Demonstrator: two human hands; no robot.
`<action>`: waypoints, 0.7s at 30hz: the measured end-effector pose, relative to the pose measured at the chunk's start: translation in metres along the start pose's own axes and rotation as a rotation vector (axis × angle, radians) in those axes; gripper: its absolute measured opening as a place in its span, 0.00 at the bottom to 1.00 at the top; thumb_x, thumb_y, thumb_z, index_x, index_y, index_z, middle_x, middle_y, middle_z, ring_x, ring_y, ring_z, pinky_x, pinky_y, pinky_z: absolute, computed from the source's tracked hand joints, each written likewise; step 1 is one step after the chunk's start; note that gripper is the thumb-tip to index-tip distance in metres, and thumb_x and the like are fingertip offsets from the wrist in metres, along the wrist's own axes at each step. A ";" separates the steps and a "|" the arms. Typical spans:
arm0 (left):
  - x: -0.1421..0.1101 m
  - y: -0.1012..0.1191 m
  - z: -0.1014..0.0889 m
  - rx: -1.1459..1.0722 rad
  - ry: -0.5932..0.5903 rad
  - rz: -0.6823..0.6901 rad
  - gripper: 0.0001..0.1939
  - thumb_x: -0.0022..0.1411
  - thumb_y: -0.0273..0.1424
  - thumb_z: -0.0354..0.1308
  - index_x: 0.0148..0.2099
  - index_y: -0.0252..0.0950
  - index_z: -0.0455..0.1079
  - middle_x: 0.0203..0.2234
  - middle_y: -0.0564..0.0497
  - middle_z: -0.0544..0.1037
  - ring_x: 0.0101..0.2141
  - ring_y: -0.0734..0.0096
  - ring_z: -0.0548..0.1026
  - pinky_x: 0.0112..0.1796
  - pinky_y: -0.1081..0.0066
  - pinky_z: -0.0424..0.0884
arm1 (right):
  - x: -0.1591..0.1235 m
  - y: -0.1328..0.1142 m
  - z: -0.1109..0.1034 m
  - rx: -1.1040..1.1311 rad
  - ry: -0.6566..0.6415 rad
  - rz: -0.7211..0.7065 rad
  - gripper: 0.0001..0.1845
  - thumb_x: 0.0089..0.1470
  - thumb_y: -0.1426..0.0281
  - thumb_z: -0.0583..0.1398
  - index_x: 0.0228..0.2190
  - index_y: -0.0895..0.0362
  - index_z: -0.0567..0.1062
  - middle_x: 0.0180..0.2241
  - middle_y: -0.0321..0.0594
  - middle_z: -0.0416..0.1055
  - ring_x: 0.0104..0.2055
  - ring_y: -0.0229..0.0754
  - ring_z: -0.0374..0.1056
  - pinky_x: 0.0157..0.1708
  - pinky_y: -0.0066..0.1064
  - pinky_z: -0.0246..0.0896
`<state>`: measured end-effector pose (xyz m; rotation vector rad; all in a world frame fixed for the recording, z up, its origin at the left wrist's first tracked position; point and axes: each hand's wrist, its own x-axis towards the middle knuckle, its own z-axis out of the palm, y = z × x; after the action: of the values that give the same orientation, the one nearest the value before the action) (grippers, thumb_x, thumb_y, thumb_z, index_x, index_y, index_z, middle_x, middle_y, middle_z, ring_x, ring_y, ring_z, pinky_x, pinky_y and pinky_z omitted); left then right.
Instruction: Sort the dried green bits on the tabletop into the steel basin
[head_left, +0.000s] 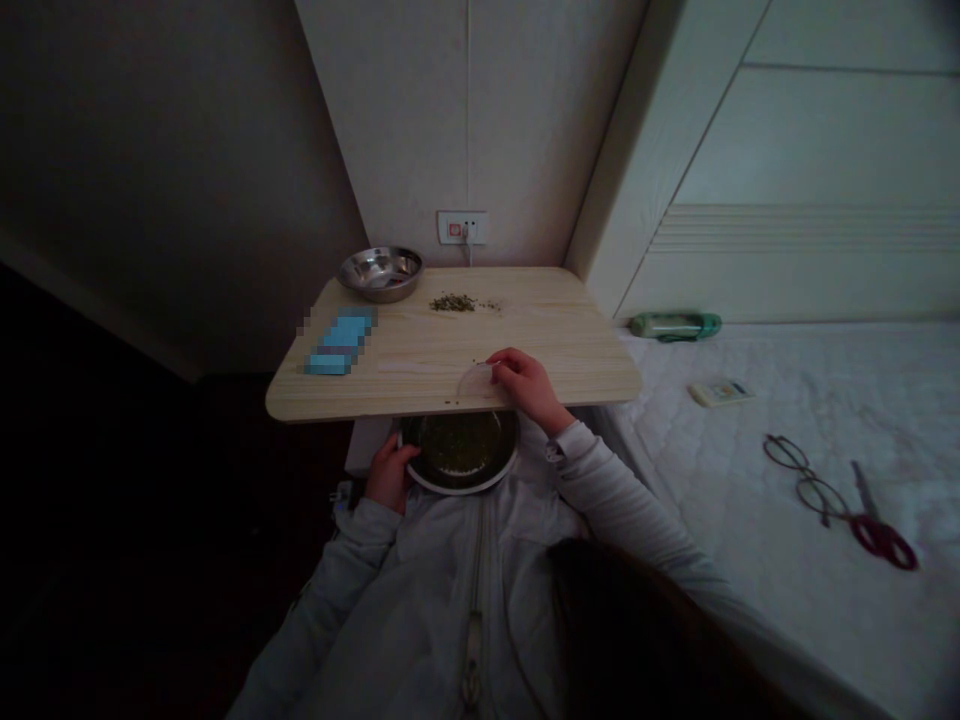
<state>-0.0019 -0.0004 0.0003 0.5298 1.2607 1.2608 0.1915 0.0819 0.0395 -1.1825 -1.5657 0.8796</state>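
My left hand [390,475] grips the left rim of a round dark pan [457,482] with a pale outer edge, held under the table's front edge against my lap. Its inside looks greenish and speckled. In my right hand [525,385], fingers pinched, is a thin clear curved piece [474,382], seemingly plastic, resting on the table near its front edge. A few dark bits [451,403] lie beside it on the wood. Farther back on the tabletop sits a small heap of dark green and brown dried bits [453,302].
The pale wooden table [405,370] bears a metal bowl [382,275] and a blurred blue phone-like object [341,340]. On the white bed to the right lie a green-capped bottle [675,325], a small pale box [721,392], glasses [821,495] and red-handled scissors [883,540].
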 end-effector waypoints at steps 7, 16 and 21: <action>0.000 0.001 0.001 0.018 0.017 0.006 0.15 0.35 0.24 0.55 0.32 0.34 0.67 0.16 0.57 0.71 0.21 0.73 0.69 0.26 0.73 0.63 | -0.001 -0.002 0.000 -0.024 -0.016 -0.001 0.10 0.40 0.70 0.51 0.27 0.58 0.68 0.17 0.30 0.63 0.22 0.32 0.58 0.26 0.24 0.53; -0.001 0.001 0.001 0.008 0.021 -0.003 0.15 0.34 0.24 0.54 0.32 0.34 0.66 0.16 0.57 0.71 0.20 0.75 0.68 0.24 0.74 0.62 | -0.001 -0.002 0.000 -0.049 -0.095 0.006 0.11 0.40 0.71 0.51 0.29 0.59 0.69 0.18 0.31 0.64 0.22 0.31 0.58 0.23 0.23 0.51; -0.001 0.002 0.001 0.020 0.025 0.011 0.15 0.34 0.24 0.54 0.31 0.34 0.66 0.16 0.57 0.70 0.19 0.75 0.68 0.25 0.74 0.63 | 0.000 0.000 0.001 -0.016 -0.120 0.004 0.10 0.40 0.71 0.52 0.29 0.59 0.69 0.18 0.31 0.64 0.22 0.31 0.58 0.25 0.23 0.52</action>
<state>-0.0015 -0.0004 0.0023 0.5377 1.2945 1.2685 0.1906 0.0816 0.0386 -1.1620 -1.6701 0.9575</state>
